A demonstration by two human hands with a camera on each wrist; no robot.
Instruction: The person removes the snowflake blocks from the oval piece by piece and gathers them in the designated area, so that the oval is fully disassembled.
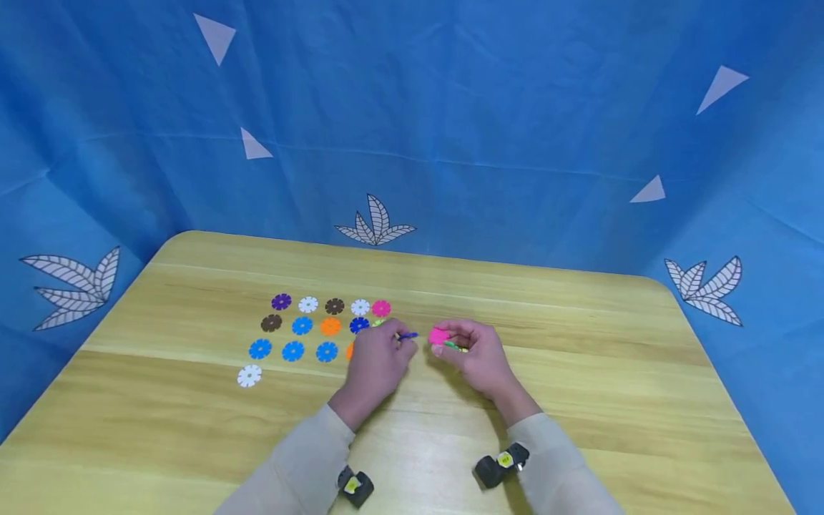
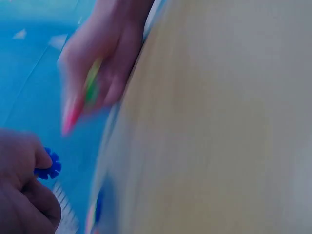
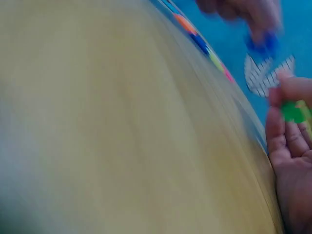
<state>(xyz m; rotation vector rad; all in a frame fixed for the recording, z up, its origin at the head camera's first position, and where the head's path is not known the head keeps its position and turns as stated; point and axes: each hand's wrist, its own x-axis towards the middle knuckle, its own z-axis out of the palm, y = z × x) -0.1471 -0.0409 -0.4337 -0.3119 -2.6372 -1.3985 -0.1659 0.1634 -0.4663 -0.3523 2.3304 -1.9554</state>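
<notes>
Between the thumb and fingers of my left hand (image 1: 375, 361) is a dark blue notched disc (image 2: 54, 165), held edge-on to the head view. Facing it, a short gap to the right, my right hand (image 1: 479, 361) pinches a bright pink notched disc (image 1: 439, 336). A green disc (image 3: 293, 112) and a yellow-green piece (image 3: 307, 115) sit in the same grasp; whether they are all joined is hidden by the fingers. Both hands are raised over the wooden table (image 1: 579, 386), and the blue and pink discs are apart.
Left of the hands, several flat notched discs lie in rows, among them a purple one (image 1: 281, 302), a light blue one (image 1: 260, 349) and a white one (image 1: 249, 375). My left hand partly covers an orange disc (image 1: 350, 351). A blue curtain (image 1: 412, 107) hangs behind the table.
</notes>
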